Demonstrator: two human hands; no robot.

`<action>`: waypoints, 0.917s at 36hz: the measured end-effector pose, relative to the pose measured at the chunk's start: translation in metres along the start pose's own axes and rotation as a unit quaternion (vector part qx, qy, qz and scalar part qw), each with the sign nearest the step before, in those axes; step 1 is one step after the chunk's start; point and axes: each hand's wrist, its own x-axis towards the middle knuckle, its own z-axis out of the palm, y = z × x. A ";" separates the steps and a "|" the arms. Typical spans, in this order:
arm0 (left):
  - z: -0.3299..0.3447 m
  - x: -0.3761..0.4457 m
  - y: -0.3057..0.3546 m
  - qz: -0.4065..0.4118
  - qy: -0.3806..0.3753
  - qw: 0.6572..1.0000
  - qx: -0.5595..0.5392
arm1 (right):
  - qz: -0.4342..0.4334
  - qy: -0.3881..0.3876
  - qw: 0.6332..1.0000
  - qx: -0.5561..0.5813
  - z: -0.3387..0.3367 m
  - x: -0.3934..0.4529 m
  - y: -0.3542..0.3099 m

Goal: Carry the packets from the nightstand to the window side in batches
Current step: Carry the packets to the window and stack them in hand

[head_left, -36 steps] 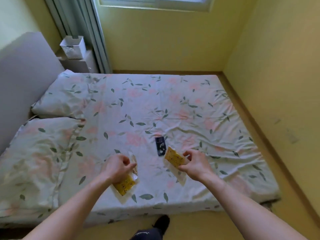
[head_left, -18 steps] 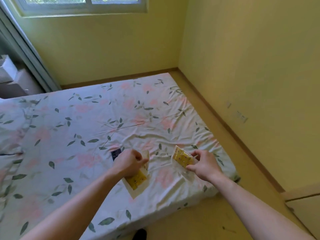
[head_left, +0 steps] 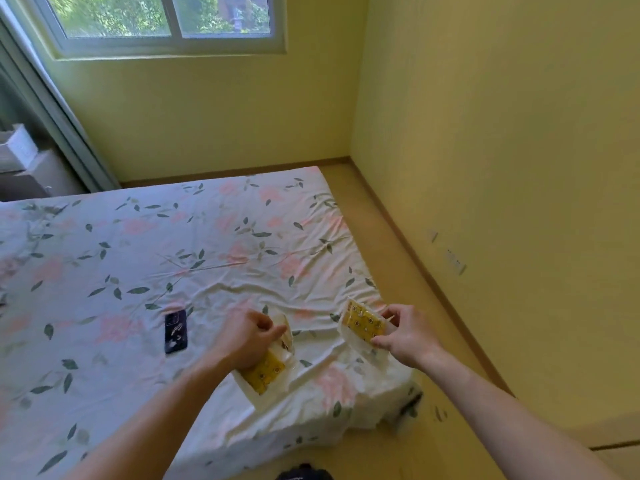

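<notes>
Low in the frame's centre, the left hand (head_left: 247, 339) is gripping one yellow packet (head_left: 265, 372) (fingers curled), while the right hand (head_left: 405, 336) is pinching another packet (head_left: 362, 325).

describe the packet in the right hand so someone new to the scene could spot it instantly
Start at the bed with the floral sheet and go to its near right corner. There the right hand pinches a yellow patterned packet in clear wrap, tilted up. The left hand grips a similar packet that hangs downward; the dark phone lies flat.

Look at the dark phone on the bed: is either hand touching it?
No, the phone lies alone on the floral sheet, while the left hand and right hand each hold a yellow packet off to its right.
</notes>
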 end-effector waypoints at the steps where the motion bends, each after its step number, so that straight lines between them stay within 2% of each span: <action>1: 0.004 0.003 0.009 -0.004 0.002 1.000 0.003 | -0.005 0.001 1.000 0.002 -0.010 0.006 0.006; 8: 0.037 0.058 0.083 -0.005 0.032 0.999 0.014 | -0.007 0.005 1.000 0.011 -0.073 0.063 0.056; 18: 0.084 0.155 0.218 0.031 0.008 0.999 0.008 | 0.008 0.036 0.999 0.021 -0.173 0.151 0.122; 24: 0.100 0.198 0.295 0.045 0.033 0.997 0.048 | -0.013 0.028 0.999 0.020 -0.220 0.215 0.153; 27: 0.108 0.217 0.329 0.036 0.047 0.995 0.080 | -0.026 0.014 0.999 0.025 -0.243 0.252 0.167; 33: 0.134 0.262 0.386 -0.004 0.087 0.994 0.059 | -0.071 -0.014 0.997 0.037 -0.292 0.326 0.198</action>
